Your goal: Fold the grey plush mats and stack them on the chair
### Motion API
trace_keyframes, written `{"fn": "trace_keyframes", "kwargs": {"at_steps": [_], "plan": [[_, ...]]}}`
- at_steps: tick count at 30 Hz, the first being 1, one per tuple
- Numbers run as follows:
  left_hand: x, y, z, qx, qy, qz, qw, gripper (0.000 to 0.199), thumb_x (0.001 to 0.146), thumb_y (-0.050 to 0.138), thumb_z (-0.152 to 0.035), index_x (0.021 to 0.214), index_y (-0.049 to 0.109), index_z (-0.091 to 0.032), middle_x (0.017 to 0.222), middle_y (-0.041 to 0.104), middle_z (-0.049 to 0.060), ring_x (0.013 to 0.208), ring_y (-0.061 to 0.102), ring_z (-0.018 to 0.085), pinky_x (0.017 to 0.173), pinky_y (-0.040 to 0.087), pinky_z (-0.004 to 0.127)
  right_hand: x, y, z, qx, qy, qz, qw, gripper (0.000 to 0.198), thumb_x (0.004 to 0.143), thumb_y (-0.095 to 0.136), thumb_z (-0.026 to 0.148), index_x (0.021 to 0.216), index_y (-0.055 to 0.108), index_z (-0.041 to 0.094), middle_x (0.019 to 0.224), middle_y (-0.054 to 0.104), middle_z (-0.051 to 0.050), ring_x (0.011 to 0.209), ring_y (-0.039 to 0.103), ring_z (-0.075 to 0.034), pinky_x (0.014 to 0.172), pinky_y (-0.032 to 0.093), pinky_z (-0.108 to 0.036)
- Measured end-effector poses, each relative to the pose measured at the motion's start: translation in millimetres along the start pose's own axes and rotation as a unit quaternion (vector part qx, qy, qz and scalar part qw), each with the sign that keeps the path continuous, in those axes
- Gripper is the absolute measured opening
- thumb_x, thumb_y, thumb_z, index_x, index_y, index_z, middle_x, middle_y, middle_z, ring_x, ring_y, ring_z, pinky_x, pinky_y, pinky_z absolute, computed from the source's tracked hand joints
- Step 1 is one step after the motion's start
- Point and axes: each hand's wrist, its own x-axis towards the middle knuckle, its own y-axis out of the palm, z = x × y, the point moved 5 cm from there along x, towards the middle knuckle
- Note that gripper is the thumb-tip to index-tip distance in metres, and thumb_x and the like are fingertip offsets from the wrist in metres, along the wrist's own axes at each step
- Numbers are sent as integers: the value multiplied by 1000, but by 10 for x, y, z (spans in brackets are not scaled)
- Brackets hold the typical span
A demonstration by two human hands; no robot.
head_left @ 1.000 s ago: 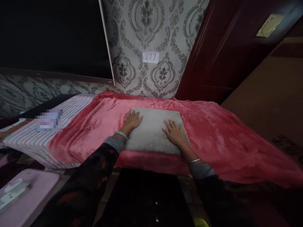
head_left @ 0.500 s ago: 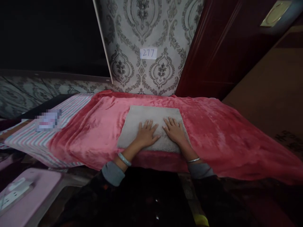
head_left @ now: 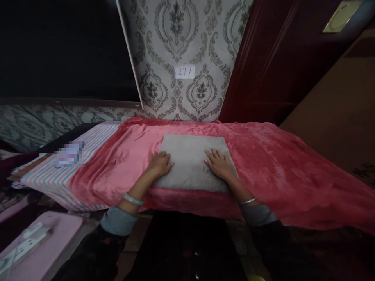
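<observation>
Grey cloth (head_left: 190,166) beneath spread fingers (head_left: 215,154)

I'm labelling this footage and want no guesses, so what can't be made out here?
All in the head view:
Gray cloth: its left edge is partly hidden by the left hand, its right side by the right hand.
Item on the striped cloth: blurred by pixelation.
Whatever lies under the red blanket: covered by it.
Dark screen: cut off by the top and left edges.

Grey-patterned wallpaper (head_left: 202,43) covers the wall, bearing a paper (head_left: 184,72) reading 277. A black TV (head_left: 64,50) stands at left, dark red woodwork (head_left: 263,66) at right. Lower left shows a pink tabletop (head_left: 61,234). Light is dim.
</observation>
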Motion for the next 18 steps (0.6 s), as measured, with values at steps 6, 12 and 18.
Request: {"fn": "trace_keyframes", "kwargs": {"at_steps": [6, 12, 18], "plan": [[493, -198, -481, -30, 65, -6, 997, 55, 100, 40, -42, 150, 40, -19, 163, 31, 15, 151, 27, 27, 121, 23, 54, 228, -243, 131, 27, -11, -13, 1000, 60, 105, 25, 48, 160, 26, 26, 166, 21, -11, 152, 20, -29, 117, 26, -58], [718, 153, -629, -4, 80, -58, 995, 61, 101, 31, -47, 156, 32, -22, 166, 26, 11, 154, 19, 29, 123, 13, 59, 282, 3, 96, -25, -23, -58, 998, 57, 105, 26, 48, 158, 29, 29, 165, 24, -7, 151, 21, -29, 118, 22, -58], [751, 250, -404, -1, -14, -96, 995, 68, 99, 28, -58, 154, 38, -20, 163, 30, 15, 152, 23, 34, 122, 17, 59, 274, 85, 44, -21, -9, -70, 997, 56, 104, 27, 45, 157, 33, 29, 164, 28, -5, 150, 24, -28, 118, 23, -55]]}}
